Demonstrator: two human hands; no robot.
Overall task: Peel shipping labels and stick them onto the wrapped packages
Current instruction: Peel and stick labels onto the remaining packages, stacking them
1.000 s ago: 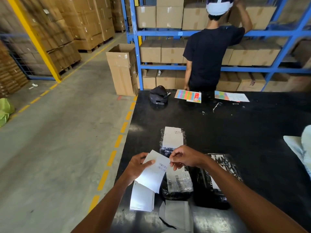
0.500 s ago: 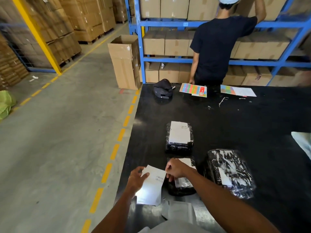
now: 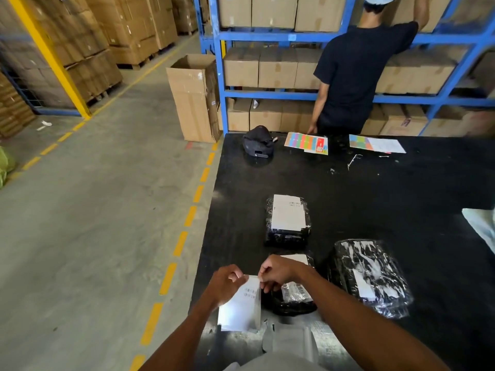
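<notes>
I hold a white shipping label sheet (image 3: 242, 307) with a small barcode near its top, over the near left corner of the black table (image 3: 375, 199). My left hand (image 3: 226, 286) pinches its top left edge; my right hand (image 3: 278, 271) pinches its top right corner. Right behind my right hand lies a wrapped black package (image 3: 293, 298) with a label on it, partly hidden. Farther up the table sits a second labelled package (image 3: 288, 222). A larger package in clear wrap (image 3: 371, 277) lies to the right.
Grey backing sheets (image 3: 289, 338) lie at the table's near edge. A black device (image 3: 258, 142), coloured sheets (image 3: 306, 142) and papers (image 3: 377, 143) sit at the far edge, where a person (image 3: 356, 70) faces blue shelving with cartons. An open carton (image 3: 194, 97) stands on the floor left.
The view tilted, so the packages and far edge sit lower in frame. My hands drew closer together at the label's top edge, and the sheet now hangs more upright below them.
</notes>
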